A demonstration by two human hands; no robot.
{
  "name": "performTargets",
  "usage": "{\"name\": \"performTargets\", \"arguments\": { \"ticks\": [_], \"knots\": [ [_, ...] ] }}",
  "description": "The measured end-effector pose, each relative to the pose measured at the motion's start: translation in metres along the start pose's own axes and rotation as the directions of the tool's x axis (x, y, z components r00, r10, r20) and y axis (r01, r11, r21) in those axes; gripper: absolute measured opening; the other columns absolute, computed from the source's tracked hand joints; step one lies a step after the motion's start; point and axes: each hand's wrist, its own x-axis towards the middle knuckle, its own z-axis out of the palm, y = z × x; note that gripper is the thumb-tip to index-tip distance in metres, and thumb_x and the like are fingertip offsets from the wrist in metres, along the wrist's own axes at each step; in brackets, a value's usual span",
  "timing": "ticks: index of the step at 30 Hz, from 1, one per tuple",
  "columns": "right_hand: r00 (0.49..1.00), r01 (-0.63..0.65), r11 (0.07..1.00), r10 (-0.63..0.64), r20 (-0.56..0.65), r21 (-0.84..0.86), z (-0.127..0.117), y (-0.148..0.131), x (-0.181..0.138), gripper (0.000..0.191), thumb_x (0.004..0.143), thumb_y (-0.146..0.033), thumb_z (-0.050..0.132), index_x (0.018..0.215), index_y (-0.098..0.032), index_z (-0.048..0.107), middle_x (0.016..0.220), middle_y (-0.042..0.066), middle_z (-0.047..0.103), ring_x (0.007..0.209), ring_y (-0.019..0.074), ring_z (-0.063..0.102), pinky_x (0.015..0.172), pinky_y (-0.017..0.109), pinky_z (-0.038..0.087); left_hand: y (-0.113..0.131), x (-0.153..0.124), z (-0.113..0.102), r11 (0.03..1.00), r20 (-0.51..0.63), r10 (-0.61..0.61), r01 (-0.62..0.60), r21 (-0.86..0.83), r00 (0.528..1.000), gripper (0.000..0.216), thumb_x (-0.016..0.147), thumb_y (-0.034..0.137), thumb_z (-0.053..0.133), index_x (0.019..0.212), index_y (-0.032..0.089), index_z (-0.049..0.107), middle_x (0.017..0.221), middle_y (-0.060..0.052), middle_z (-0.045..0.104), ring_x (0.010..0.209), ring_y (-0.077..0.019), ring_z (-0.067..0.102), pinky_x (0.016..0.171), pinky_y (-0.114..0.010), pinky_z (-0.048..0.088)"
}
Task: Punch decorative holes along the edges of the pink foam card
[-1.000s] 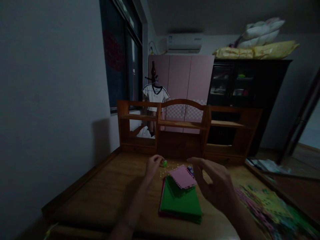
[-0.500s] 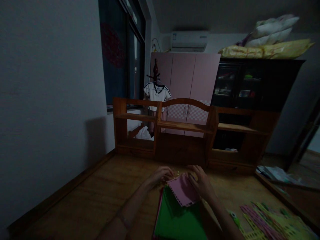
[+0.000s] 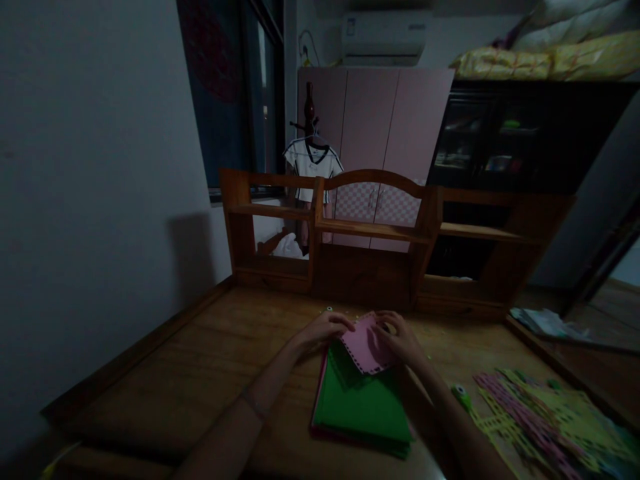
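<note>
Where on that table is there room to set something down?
The widest bare patch of table lies between the left hand and the wall. A smaller, slightly speckled one lies between the right hand and the punched sheets. Crowded: those sheets and the middle, where both hands are at the pink sheet over the green stack.

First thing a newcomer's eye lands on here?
Probably the bright green stack low in the middle of the wooden tabletop, with a hole-edged pink sheet over its far end, between the left hand and right hand. Next, the heap of perforated pink and yellow pieces at lower right. Then the white shirt hanging behind the wooden shelf unit.
</note>
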Motion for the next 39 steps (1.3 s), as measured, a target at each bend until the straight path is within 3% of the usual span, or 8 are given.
{"name": "performTargets", "arguments": {
  "ticks": [5, 10, 15, 19, 26, 31, 35, 39],
  "knots": [
    [0.997, -0.069, 0.96, 0.073, -0.006, 0.272, -0.009, -0.02, 0.001, 0.024, 0.083, -0.041, 0.058, 0.087, -0.019, 0.067, 0.102, 0.007, 0.064, 0.093, 0.0222, 0.059, 0.08, 0.032, 0.046, 0.004, 0.001, 0.0, 0.997, -0.078, 0.076, -0.078, -0.027, 0.994, 0.029, 0.065, 0.024, 0.069, 0.092, 0.013, 0.069, 0.091, -0.009, 0.065, 0.076, -0.0156, 0.056, 0.061, -0.022, 0.042],
    [0.967, -0.198, 0.903, 0.243, -0.072, 0.382, -0.014, -0.023, 0.0, 0.034, 0.079, -0.05, 0.062, 0.089, -0.018, 0.066, 0.084, 0.005, 0.067, 0.076, 0.0204, 0.06, 0.062, 0.026, 0.044, 0.005, 0.004, 0.001, 0.975, -0.167, 0.203, -0.215, -0.055, 0.965, 0.035, 0.064, 0.027, 0.075, 0.095, 0.013, 0.069, 0.103, -0.01, 0.065, 0.094, -0.0208, 0.058, 0.08, -0.027, 0.045],
    [0.922, -0.211, 0.835, 0.343, -0.181, 0.508, -0.018, -0.025, -0.001, 0.039, 0.075, -0.053, 0.065, 0.091, -0.018, 0.064, 0.085, 0.005, 0.066, 0.072, 0.0187, 0.059, 0.056, 0.024, 0.043, 0.004, 0.0, 0.006, 0.975, -0.104, 0.085, -0.104, -0.194, 0.991, 0.045, 0.064, 0.033, 0.076, 0.102, 0.012, 0.066, 0.107, -0.013, 0.064, 0.091, -0.022, 0.061, 0.074, -0.029, 0.049],
    [0.907, -0.221, 0.782, 0.384, -0.172, 0.582, -0.017, -0.026, -0.001, 0.039, 0.074, -0.053, 0.066, 0.092, -0.019, 0.06, 0.08, 0.002, 0.065, 0.064, 0.0166, 0.058, 0.052, 0.023, 0.043, 0.003, -0.002, 0.012, 0.967, -0.052, 0.041, -0.053, -0.25, 0.998, 0.049, 0.062, 0.035, 0.079, 0.103, 0.012, 0.066, 0.106, -0.014, 0.064, 0.087, -0.0213, 0.062, 0.071, -0.029, 0.051],
    [0.907, -0.234, 0.741, 0.399, -0.133, 0.63, -0.013, -0.029, -0.001, 0.042, 0.072, -0.055, 0.066, 0.091, -0.019, 0.058, 0.073, 0.002, 0.061, 0.056, 0.0148, 0.055, 0.045, 0.021, 0.041, -0.005, 0.005, 0.014, 0.977, -0.108, 0.103, -0.121, -0.175, 0.989, 0.044, 0.062, 0.032, 0.078, 0.099, 0.01, 0.068, 0.108, -0.014, 0.064, 0.09, -0.0216, 0.06, 0.069, -0.028, 0.051],
    [0.921, -0.218, 0.771, 0.365, -0.134, 0.598, -0.014, -0.033, 0.0, 0.04, 0.073, -0.055, 0.065, 0.092, -0.02, 0.061, 0.084, 0.003, 0.064, 0.07, 0.0178, 0.059, 0.055, 0.023, 0.045, -0.012, 0.008, 0.014, 0.971, -0.155, 0.1, -0.13, -0.201, 0.983, 0.043, 0.061, 0.033, 0.078, 0.096, 0.01, 0.068, 0.101, -0.013, 0.065, 0.08, -0.019, 0.061, 0.063, -0.027, 0.051],
    [0.93, -0.274, 0.759, 0.365, -0.038, 0.591, -0.013, -0.031, -0.001, 0.041, 0.072, -0.055, 0.066, 0.093, -0.019, 0.062, 0.09, 0.005, 0.066, 0.073, 0.0197, 0.06, 0.053, 0.024, 0.046, -0.016, 0.01, 0.013, 0.959, -0.164, 0.08, -0.121, -0.258, 0.983, 0.045, 0.062, 0.035, 0.077, 0.099, 0.01, 0.067, 0.098, -0.012, 0.065, 0.073, -0.0173, 0.061, 0.062, -0.029, 0.051],
    [0.937, -0.296, 0.765, 0.349, 0.018, 0.572, -0.012, -0.025, -0.002, 0.038, 0.073, -0.052, 0.066, 0.09, -0.018, 0.062, 0.084, 0.004, 0.065, 0.062, 0.0171, 0.058, 0.047, 0.022, 0.043, -0.016, 0.011, 0.01, 0.969, -0.18, 0.098, -0.134, -0.206, 0.979, 0.042, 0.064, 0.035, 0.075, 0.098, 0.011, 0.069, 0.102, -0.012, 0.065, 0.081, -0.0194, 0.062, 0.069, -0.03, 0.05]
  ]
}}
